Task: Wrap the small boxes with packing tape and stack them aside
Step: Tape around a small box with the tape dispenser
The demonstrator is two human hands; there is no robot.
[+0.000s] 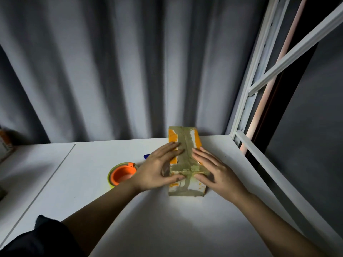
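Note:
A small orange and white box, crossed with strips of brownish packing tape, lies on the white table near its far right corner. My left hand presses flat on the box's left side, fingers straight, thumb along the near tape band. On the right side lies my right hand, also flat, with its fingers on the tape. A roll of packing tape with an orange core rests on the table just left of my left hand.
A blue object peeks out behind my left hand. Grey curtain folds hang behind the table. A white metal frame rises at the right edge. An orange and white box sits at the far left.

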